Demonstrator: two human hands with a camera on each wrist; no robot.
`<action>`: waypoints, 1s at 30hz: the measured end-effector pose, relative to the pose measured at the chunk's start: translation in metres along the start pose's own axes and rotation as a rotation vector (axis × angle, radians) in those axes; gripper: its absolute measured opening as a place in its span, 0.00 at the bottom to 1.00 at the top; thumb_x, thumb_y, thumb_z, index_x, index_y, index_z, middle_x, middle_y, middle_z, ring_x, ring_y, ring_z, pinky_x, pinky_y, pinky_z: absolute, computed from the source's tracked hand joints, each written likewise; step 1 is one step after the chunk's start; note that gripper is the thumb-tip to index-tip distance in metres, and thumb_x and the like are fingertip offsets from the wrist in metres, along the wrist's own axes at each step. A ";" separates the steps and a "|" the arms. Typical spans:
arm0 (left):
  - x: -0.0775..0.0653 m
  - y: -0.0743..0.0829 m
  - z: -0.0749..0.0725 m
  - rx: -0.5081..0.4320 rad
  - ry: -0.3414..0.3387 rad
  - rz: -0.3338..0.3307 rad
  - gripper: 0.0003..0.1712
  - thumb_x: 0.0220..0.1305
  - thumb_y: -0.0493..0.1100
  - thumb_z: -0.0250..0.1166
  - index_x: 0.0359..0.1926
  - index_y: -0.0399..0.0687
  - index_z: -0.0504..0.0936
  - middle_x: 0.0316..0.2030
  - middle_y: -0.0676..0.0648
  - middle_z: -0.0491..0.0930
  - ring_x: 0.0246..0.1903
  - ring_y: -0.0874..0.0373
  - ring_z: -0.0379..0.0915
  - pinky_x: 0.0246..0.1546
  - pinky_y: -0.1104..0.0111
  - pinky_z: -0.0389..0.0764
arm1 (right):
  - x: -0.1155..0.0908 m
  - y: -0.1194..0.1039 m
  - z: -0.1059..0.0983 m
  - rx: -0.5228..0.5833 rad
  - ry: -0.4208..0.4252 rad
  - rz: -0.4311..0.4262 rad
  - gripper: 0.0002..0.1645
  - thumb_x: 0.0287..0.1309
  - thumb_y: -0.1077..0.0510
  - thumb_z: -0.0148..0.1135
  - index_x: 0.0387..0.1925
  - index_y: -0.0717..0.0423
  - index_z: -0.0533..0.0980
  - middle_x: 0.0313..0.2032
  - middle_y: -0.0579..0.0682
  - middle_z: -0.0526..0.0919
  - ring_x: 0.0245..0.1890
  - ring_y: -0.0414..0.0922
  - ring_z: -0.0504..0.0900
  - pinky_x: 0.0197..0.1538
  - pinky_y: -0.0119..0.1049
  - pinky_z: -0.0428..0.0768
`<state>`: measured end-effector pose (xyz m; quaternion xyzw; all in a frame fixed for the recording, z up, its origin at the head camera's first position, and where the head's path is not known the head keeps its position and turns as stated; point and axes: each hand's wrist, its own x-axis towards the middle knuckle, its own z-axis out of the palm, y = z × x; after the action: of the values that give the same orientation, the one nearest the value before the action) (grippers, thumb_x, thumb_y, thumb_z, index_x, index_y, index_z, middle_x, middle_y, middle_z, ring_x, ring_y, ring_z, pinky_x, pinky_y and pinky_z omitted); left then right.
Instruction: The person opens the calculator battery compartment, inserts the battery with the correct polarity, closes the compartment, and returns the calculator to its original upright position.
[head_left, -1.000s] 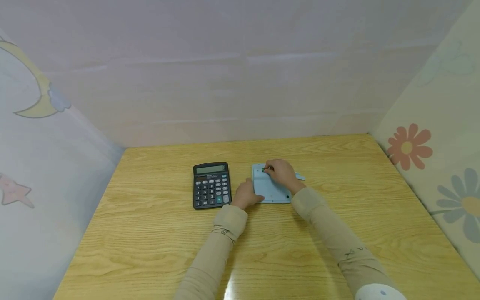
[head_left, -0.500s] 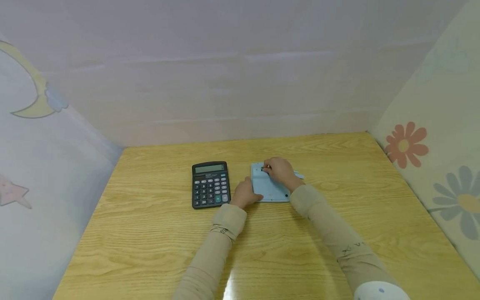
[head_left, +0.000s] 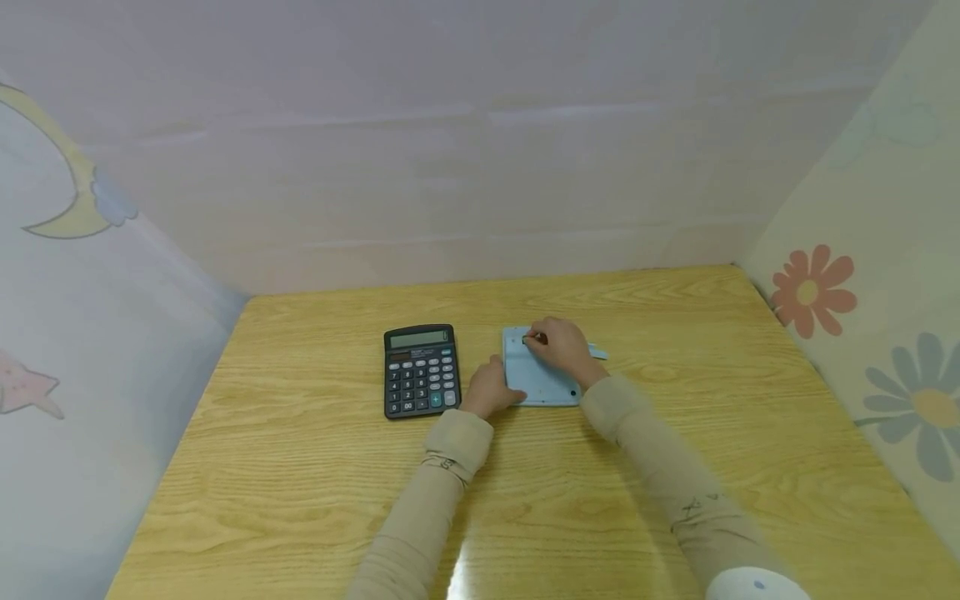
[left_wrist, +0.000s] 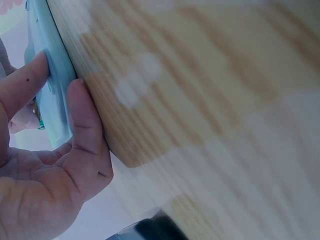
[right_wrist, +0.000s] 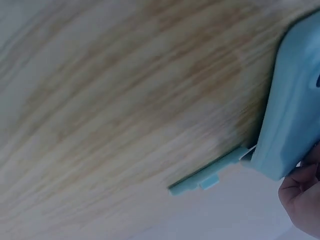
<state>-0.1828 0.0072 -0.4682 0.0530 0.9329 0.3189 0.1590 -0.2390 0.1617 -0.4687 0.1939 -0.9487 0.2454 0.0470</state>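
A light blue calculator (head_left: 542, 385) lies face down on the table, with small screw holes and a dark round foot on its back. My left hand (head_left: 491, 390) grips its left edge, thumb on top and fingers along the side, as the left wrist view shows. My right hand (head_left: 562, 345) is over its upper part and pinches a small green-ended piece, apparently a battery (left_wrist: 41, 123), mostly hidden by the fingers. To the right of the calculator lies a narrow light blue cover (right_wrist: 207, 172), with small tabs along its edge.
A black desk calculator (head_left: 422, 372) lies face up left of my left hand, its display lit with a digit. The wood-grain table (head_left: 300, 483) meets a pale wall behind and decorated walls on both sides.
The right hand makes only small shifts at the upper part of the blue calculator, and less green shows at its fingertips. The left hand keeps its place.
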 end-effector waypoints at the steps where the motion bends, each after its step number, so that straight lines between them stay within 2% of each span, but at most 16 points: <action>1: 0.000 0.000 0.000 0.002 -0.001 -0.002 0.40 0.51 0.46 0.70 0.58 0.29 0.61 0.45 0.34 0.74 0.44 0.46 0.72 0.44 0.59 0.74 | 0.000 0.000 0.001 0.008 0.012 0.003 0.09 0.57 0.57 0.59 0.33 0.58 0.81 0.26 0.51 0.77 0.26 0.45 0.74 0.30 0.39 0.73; 5: 0.000 0.002 -0.001 0.011 -0.010 -0.011 0.42 0.52 0.47 0.69 0.60 0.29 0.59 0.48 0.33 0.72 0.47 0.45 0.71 0.46 0.59 0.73 | 0.000 0.003 0.006 0.048 0.067 0.026 0.09 0.55 0.58 0.58 0.31 0.58 0.81 0.30 0.53 0.80 0.30 0.47 0.77 0.34 0.41 0.75; 12: 0.000 0.003 0.002 0.022 0.006 0.019 0.43 0.51 0.46 0.69 0.61 0.28 0.59 0.48 0.33 0.73 0.47 0.44 0.71 0.46 0.58 0.73 | -0.003 0.006 0.011 0.083 0.105 0.100 0.09 0.51 0.58 0.59 0.29 0.59 0.81 0.28 0.52 0.78 0.28 0.46 0.74 0.33 0.41 0.73; 19: 0.001 0.000 0.002 0.026 0.009 0.014 0.38 0.51 0.46 0.70 0.55 0.31 0.63 0.42 0.36 0.75 0.42 0.46 0.73 0.41 0.60 0.75 | -0.003 0.003 0.008 0.240 0.101 0.178 0.07 0.53 0.58 0.62 0.31 0.58 0.81 0.22 0.50 0.76 0.21 0.45 0.69 0.26 0.37 0.67; 23: 0.002 -0.001 0.002 0.022 0.005 0.014 0.38 0.50 0.46 0.70 0.56 0.30 0.63 0.42 0.35 0.75 0.42 0.46 0.73 0.41 0.60 0.74 | -0.001 0.002 0.003 0.245 0.068 0.183 0.05 0.54 0.59 0.63 0.28 0.57 0.82 0.24 0.50 0.78 0.23 0.45 0.71 0.28 0.38 0.69; 30: 0.001 0.000 0.002 0.008 -0.010 0.004 0.40 0.51 0.46 0.69 0.58 0.30 0.61 0.47 0.34 0.73 0.47 0.44 0.71 0.45 0.59 0.73 | 0.007 -0.003 -0.008 0.218 -0.058 0.229 0.07 0.53 0.60 0.63 0.23 0.57 0.80 0.29 0.52 0.79 0.26 0.45 0.71 0.30 0.36 0.70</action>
<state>-0.1832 0.0082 -0.4696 0.0572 0.9331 0.3154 0.1631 -0.2446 0.1602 -0.4592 0.0953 -0.9333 0.3450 -0.0301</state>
